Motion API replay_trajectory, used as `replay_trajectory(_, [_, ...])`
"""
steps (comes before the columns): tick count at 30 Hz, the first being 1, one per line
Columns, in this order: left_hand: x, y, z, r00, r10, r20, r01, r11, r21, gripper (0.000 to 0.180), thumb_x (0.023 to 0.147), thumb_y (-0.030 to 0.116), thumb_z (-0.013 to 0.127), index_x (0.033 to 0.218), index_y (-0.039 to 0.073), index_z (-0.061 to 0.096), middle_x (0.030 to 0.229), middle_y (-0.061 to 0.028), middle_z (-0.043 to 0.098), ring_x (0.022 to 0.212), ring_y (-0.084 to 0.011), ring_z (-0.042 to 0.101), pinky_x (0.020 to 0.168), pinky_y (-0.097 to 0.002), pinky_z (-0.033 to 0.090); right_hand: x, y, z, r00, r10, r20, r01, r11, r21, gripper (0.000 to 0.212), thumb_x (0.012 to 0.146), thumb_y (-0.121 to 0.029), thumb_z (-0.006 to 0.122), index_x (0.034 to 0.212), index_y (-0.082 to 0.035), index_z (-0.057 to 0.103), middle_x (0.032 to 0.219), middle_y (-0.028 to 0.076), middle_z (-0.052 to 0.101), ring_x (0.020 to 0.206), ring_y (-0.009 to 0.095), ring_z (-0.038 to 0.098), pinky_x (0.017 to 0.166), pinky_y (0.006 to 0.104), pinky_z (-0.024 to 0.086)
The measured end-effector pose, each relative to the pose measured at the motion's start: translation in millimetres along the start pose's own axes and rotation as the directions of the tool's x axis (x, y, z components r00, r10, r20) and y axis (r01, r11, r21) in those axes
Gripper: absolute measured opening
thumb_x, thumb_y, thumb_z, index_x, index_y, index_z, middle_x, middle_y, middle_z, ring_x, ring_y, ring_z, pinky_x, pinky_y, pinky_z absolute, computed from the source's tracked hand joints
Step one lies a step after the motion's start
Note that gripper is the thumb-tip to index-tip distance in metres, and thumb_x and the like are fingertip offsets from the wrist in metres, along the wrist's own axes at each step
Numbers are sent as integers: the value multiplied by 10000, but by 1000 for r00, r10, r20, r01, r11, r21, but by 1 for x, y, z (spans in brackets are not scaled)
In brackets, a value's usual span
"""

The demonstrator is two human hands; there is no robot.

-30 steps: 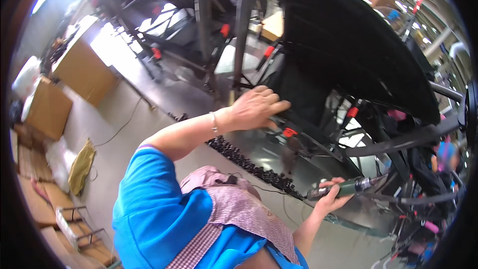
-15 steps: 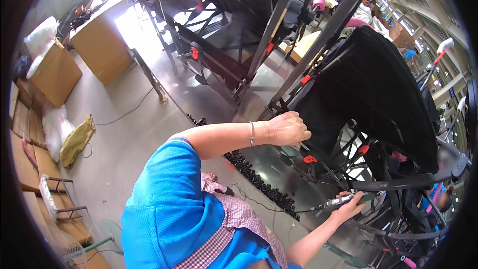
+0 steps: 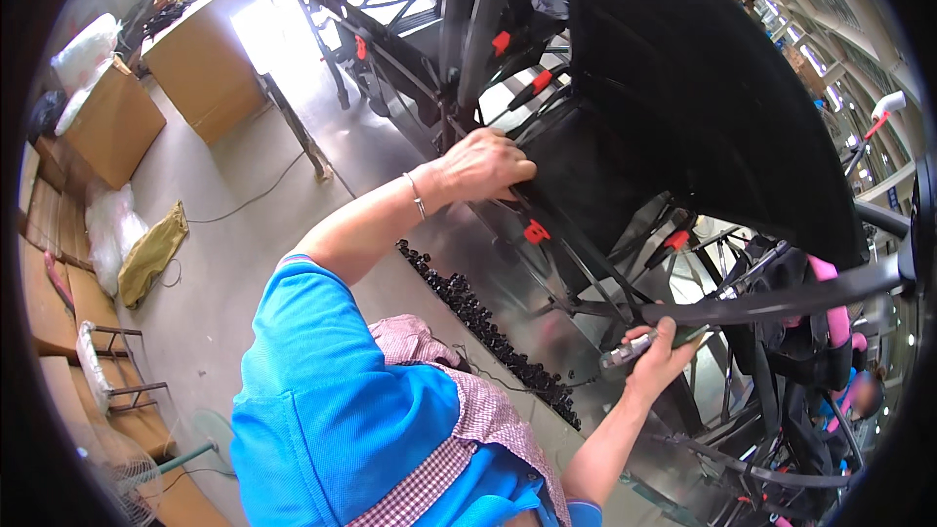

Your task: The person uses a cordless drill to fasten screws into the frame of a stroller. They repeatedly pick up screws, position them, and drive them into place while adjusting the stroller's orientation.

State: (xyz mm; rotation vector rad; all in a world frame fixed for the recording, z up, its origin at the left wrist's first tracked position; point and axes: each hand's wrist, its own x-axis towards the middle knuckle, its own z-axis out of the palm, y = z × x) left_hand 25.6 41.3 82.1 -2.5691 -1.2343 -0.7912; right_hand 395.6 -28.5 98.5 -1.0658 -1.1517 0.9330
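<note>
A black folding stroller (image 3: 595,161) with a wide dark canopy (image 3: 703,68) stands on the metal bench in front of me. My left hand (image 3: 485,166) is closed round a dark tube of its frame, near a red clip (image 3: 536,231). Lower right, my right hand (image 3: 662,361) is wrapped round a silver and dark corded hand tool (image 3: 628,349), just below a curved black tube (image 3: 781,303). The tool's far end lies close to the frame; whether it touches cannot be told. Another red clip (image 3: 677,239) shows on the frame between my hands.
Small black parts (image 3: 478,332) lie in a long heap along the bench edge. Another stroller frame (image 3: 390,63) stands beyond. Cardboard boxes (image 3: 200,78), an olive sack (image 3: 153,252) and a fan (image 3: 137,478) are on the left. A person (image 3: 859,395) is at the far right.
The stroller has shifted up and left, its canopy filling more of the view. My left hand moved up and left with the frame; my right hand moved up slightly, keeping the tool.
</note>
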Motion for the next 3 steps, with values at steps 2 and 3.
replay_trajectory(2, [-14,-18,-6,999,-35,-35,37,998,42,398,599,302,804,779,108,507,744,-33,568,794,-259,608,718,-387,470,3,12,16,997,-33,62,35,999,-29,602,919,-129,628,1387,-7,269,1112,225,600,559,219,624,482,298,528])
replay_trajectory(3, [-22,-27,-10,996,-85,-18,86,993,85,403,600,307,803,814,112,521,759,-35,581,824,-256,618,751,-384,469,3,19,26,996,-43,78,48,997,-59,670,911,-201,659,1412,-34,247,1112,242,619,527,217,617,459,315,526])
